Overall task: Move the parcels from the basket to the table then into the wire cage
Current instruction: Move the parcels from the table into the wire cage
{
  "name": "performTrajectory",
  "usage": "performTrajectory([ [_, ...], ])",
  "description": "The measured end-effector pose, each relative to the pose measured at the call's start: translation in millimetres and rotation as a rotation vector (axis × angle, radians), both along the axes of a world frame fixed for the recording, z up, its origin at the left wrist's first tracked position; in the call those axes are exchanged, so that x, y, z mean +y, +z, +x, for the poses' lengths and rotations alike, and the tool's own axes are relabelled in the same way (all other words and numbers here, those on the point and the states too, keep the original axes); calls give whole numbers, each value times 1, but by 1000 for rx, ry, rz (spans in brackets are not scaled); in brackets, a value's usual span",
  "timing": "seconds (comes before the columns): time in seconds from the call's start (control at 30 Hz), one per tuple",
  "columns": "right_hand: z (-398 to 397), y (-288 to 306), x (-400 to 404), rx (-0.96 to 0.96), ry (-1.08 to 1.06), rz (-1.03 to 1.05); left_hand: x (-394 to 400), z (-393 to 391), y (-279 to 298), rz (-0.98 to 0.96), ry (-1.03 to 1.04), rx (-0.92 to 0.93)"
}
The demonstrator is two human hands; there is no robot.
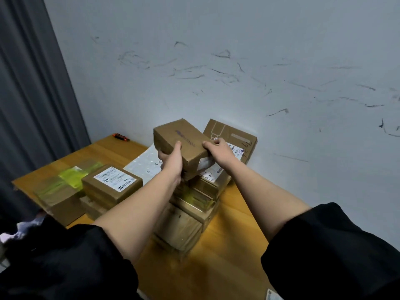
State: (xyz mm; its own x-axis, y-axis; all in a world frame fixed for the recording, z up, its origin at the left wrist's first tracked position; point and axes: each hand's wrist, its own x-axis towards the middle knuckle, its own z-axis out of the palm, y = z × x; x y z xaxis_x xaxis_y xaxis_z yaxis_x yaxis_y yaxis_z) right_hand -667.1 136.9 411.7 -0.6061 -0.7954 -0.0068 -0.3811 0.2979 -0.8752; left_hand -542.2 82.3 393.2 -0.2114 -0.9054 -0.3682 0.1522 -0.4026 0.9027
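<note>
Both hands are clamped on one brown parcel [180, 146], left hand [172, 161] cupping its near end, right hand [218, 146] gripping the 3 o'clock edge, probably to steady it above the stacked parcels [194, 198] mid-tabletop [233, 224].

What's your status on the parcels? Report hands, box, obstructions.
Left hand and right hand grip one cardboard box, held above the stack of parcels on the table. Basket, wire cage out of view.

Dim, cool light; soft blur throughout; wide-angle bending at edges.
</note>
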Motion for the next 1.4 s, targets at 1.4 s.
performTrajectory([
  [1.4, -235, -166, 557, -738, -495, 119, 463, -252, -123, 14, -1019, -379],
])
